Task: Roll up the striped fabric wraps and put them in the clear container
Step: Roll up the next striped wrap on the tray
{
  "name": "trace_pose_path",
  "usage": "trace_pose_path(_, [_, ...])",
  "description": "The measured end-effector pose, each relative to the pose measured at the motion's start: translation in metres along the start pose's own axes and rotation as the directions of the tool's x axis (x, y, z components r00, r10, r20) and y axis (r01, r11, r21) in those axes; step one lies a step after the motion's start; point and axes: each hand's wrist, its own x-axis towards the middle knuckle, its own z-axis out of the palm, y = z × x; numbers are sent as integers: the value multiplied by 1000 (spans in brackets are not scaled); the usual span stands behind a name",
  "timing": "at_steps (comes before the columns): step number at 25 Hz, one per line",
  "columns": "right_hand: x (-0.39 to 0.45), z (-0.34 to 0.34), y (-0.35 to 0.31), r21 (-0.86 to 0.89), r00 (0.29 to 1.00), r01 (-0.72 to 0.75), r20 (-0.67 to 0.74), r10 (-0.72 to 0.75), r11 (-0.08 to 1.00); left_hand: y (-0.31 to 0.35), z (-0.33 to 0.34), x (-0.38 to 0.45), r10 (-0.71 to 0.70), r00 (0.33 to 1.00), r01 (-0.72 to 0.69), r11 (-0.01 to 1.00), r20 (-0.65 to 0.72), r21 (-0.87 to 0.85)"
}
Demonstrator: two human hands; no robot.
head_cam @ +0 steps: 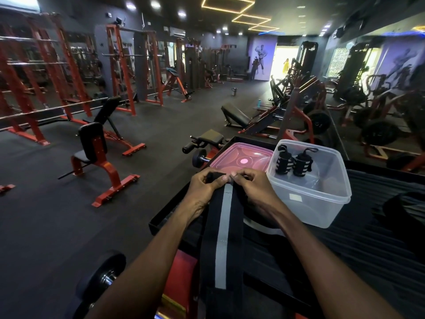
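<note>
A long black wrap with a grey stripe (222,231) lies stretched along the worktop (358,245) toward the person. At its far end the left hand (203,187) and right hand (254,188) each pinch the fabric, apparently starting the roll. It looks soft, light and limp, so rolling tightly from that end seems best. Beyond, the clear container (315,203) holds two rolled wraps (293,163), beside a pink lid (243,158).
</note>
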Motion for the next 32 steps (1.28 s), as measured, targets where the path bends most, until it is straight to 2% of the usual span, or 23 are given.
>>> trace_pose_path(2, [1,0,1,-71,999,39,-20,-41,997,0,2,-1,-11,1000,11,1000,-3,-21])
trace_pose_path(5, [-3,-2,-4,-52,994,87,-56,-90,995,3,5,-3,-183,982,190,955,50,-229])
trace_pose_path(7, [-3,-4,-5,-48,992,104,-70,-108,993,3,4,-4,-220,971,236,948,97,-214])
trace_pose_path(12, [-1,-2,-1,29,1000,16,-5,-16,999,6,3,-3,-194,981,193,957,16,-218])
trace_pose_path(18, [-3,-5,-4,34,999,43,-21,-42,999,8,8,-4,-185,981,192,917,52,-350])
trace_pose_path(20, [-2,-2,-1,-19,999,38,-7,-38,999,6,6,-4,-192,981,184,941,2,-283])
trace_pose_path(23, [-2,-1,1,-8,1000,7,0,-7,1000,4,4,-2,-150,987,137,975,-62,-177])
trace_pose_path(28, [-1,-1,-1,-67,996,88,-6,-88,994,6,4,-4,-148,988,138,976,-52,-169])
trace_pose_path(32, [-1,1,-1,-30,995,101,2,-101,994,7,1,-4,-93,991,93,996,-94,-1])
